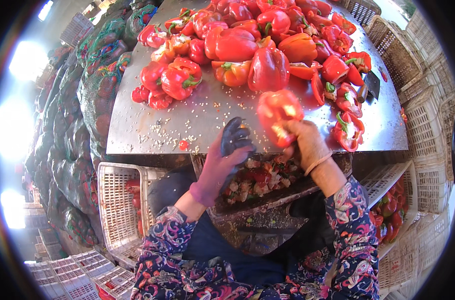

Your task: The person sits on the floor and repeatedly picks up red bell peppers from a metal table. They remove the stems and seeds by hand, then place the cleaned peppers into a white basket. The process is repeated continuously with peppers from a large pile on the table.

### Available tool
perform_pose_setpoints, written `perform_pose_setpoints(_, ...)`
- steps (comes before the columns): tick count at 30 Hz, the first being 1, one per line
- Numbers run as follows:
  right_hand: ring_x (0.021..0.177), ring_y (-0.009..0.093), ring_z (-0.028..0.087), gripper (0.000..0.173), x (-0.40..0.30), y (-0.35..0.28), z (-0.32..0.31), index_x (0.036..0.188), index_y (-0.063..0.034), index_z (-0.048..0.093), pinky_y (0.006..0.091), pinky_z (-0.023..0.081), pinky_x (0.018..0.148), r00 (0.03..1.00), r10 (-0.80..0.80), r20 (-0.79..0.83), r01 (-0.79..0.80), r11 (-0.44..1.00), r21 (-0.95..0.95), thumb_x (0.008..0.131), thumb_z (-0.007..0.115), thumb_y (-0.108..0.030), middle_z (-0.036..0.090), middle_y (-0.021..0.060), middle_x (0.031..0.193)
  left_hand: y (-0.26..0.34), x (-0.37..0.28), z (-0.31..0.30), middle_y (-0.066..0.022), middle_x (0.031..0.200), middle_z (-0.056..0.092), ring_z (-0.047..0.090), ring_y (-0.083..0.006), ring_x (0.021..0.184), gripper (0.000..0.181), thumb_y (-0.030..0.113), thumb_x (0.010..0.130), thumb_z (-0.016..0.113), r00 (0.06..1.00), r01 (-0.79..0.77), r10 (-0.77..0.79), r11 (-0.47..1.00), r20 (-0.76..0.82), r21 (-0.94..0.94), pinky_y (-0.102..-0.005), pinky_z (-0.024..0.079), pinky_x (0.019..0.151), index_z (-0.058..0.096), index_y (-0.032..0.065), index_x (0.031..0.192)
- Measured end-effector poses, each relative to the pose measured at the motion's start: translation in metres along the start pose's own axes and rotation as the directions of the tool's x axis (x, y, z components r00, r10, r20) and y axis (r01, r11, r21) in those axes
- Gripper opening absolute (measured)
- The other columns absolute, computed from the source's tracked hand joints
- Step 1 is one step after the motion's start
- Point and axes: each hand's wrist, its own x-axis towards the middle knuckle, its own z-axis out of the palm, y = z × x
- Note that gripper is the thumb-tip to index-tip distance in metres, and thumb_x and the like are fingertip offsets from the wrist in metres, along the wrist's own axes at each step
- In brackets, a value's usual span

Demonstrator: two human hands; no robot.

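Observation:
My right hand (304,142) is bare and grips a red bell pepper (274,112), blurred by motion, above the table's near edge. My left hand (231,150) wears a purple glove with dark fingertips; its fingers are curled and apart, with no pepper in them. Beneath both hands, a bin (272,204) holds pepper cores, seeds and red scraps (265,178). A heap of red bell peppers (237,43), some whole and some cut, covers the far part of the metal table (216,108). Cut peppers (348,131) lie to the right of my right hand.
A wide-bladed knife (371,86) with a wooden handle lies at the table's right. White plastic crates stand left (118,202) and right (387,180), both with red peppers inside. Filled mesh sacks (100,101) are piled along the left. More crates (426,127) are stacked on the right.

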Motion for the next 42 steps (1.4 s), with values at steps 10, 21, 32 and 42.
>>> perform_pose_setpoints(10,0.080,0.031,0.069,0.062,-0.024,0.030,0.022,0.127,-0.0087,0.057,0.0374,0.054,0.065,0.762,-0.558,0.328,0.478,0.145,-0.866,0.079,0.075,-0.044,0.069,0.0114,0.098,-0.012,0.008,-0.001,-0.0080,0.124,0.059,0.058,-0.0171,0.113,0.058,-0.004,0.084,0.065,0.979,0.032,-0.055,0.992,-0.194,-0.120,-0.0315,0.048,0.096,0.047,0.0039,0.138)
perform_pose_setpoints(21,0.089,0.013,0.066,0.042,-0.012,0.019,0.008,0.123,0.0038,0.062,0.0260,0.052,0.080,0.852,-0.426,0.303,0.494,0.847,-0.196,0.085,0.063,-0.013,0.071,0.0120,0.104,-0.016,0.008,0.007,-0.0087,0.120,0.061,0.060,-0.0156,0.108,0.055,-0.006,0.078,0.061,0.984,0.027,-0.034,0.999,-0.175,-0.041,-0.0297,0.049,0.094,0.051,0.0005,0.132)
perform_pose_setpoints(32,0.087,0.029,0.070,0.032,-0.024,0.008,0.020,0.116,-0.0078,0.067,0.0342,0.054,0.077,0.893,-0.377,0.245,0.316,0.139,-0.939,0.084,0.064,-0.012,0.072,0.0159,0.096,-0.026,0.014,-0.001,-0.0083,0.121,0.060,0.058,-0.0160,0.110,0.055,-0.009,0.079,0.053,0.867,-0.183,0.349,0.887,-0.355,0.424,-0.0295,0.047,0.098,0.050,-0.0003,0.133)
perform_pose_setpoints(42,0.075,0.033,0.067,0.023,-0.023,0.038,0.023,0.102,-0.0103,0.069,0.0426,0.054,0.063,0.644,-0.559,0.522,0.638,0.017,-0.770,0.081,0.067,-0.019,0.069,0.0117,0.082,-0.028,0.014,0.024,-0.0087,0.120,0.060,0.061,-0.0160,0.104,0.053,-0.007,0.078,0.058,0.830,-0.200,0.454,0.785,-0.325,0.587,-0.0291,0.050,0.090,0.053,-0.0008,0.130)
